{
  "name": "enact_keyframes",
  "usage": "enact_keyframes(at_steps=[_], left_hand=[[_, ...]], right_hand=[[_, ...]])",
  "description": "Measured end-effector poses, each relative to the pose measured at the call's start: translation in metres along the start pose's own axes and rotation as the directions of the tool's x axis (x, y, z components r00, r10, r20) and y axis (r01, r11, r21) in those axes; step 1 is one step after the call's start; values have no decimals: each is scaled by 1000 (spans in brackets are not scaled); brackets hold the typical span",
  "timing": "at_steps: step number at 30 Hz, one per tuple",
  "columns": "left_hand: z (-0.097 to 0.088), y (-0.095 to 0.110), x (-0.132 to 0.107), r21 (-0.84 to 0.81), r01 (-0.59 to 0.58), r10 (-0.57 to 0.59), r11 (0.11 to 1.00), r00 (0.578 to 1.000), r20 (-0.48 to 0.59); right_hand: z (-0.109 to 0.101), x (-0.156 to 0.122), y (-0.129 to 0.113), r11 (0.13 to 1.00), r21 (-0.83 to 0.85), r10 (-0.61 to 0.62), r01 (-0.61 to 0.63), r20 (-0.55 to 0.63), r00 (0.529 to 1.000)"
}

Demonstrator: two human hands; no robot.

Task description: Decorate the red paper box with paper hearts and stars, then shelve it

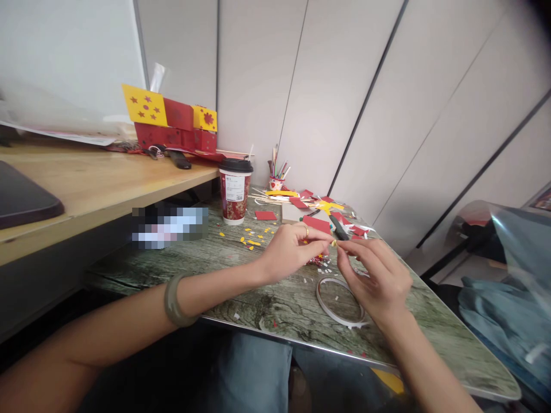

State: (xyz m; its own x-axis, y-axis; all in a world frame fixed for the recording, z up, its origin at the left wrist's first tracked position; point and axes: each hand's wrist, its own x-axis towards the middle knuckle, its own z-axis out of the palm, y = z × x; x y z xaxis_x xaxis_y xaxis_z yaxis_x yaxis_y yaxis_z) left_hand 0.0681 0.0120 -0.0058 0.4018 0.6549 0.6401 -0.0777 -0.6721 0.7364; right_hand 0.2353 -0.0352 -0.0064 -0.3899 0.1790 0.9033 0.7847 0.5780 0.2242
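Note:
Fingertips of my left hand (293, 252) and my right hand (376, 275) meet over the table, pinched on a small yellow paper piece (333, 243). Its exact shape is too small to make out. Which hand bears more of it I cannot tell. Beneath my right hand lies a roll of thin white tape (321, 298), flat on the wood-grain table (267, 301). Small red and white paper scraps (318, 261) lie just below the fingertips. Yellow cut-out bits (253, 242) are scattered left of my left hand.
A lidded paper coffee cup (235, 192) stands at the back left, near a raised wooden shelf (99, 186) with red and yellow paper boxes (172, 120). Behind my hands are red cards (317, 223), sticks and a pen cup (276, 183). Clear plastic (523, 246) hangs at right.

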Motion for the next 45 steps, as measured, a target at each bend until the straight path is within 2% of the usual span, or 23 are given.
enact_keyframes(at_steps=[4, 9, 15, 20, 23, 26, 28, 31, 36, 38, 40, 45], left_hand=[[1, -4, 2, 9, 11, -11, 1000, 1000, -2], [-1, -6, 4, 36, 24, -24, 999, 1000, -6], [-12, -22, 18, 117, 70, -58, 991, 993, -103], [-29, -57, 43, 173, 84, -80, 981, 996, -30], [-37, -83, 56, 247, 101, -116, 964, 992, 48], [-39, -104, 63, 224, 141, -184, 964, 965, 185], [-38, -111, 66, 196, 134, -184, 971, 947, 265], [-34, -112, 69, 132, 132, -170, 982, 926, 336], [-32, -101, 73, 38, 150, -150, 988, 879, 453], [-32, -99, 72, 41, 140, -143, 989, 876, 460], [-32, -98, 70, 50, 151, -158, 987, 892, 424], [-30, -91, 62, 4, 280, -264, 960, 901, 344]], right_hand=[[-1, 4, -4, 982, 78, 170, -171, 20, 985], [-2, 7, -5, 905, 163, 386, -393, 73, 919], [1, 4, 0, 747, 290, 588, -598, 132, 798], [1, 5, 3, 588, 357, 716, -726, 189, 672], [2, 6, 4, 531, 362, 742, -766, 237, 627], [2, 6, 6, 505, 351, 749, -788, 275, 603], [2, 6, 6, 492, 346, 751, -799, 294, 590], [3, 5, 9, 468, 366, 755, -804, 307, 579], [5, 2, 14, 414, 407, 773, -814, 315, 551], [5, 1, 16, 405, 410, 777, -817, 316, 544], [6, 1, 18, 405, 414, 780, -815, 309, 545], [8, 1, 21, 403, 415, 790, -816, 291, 539]])
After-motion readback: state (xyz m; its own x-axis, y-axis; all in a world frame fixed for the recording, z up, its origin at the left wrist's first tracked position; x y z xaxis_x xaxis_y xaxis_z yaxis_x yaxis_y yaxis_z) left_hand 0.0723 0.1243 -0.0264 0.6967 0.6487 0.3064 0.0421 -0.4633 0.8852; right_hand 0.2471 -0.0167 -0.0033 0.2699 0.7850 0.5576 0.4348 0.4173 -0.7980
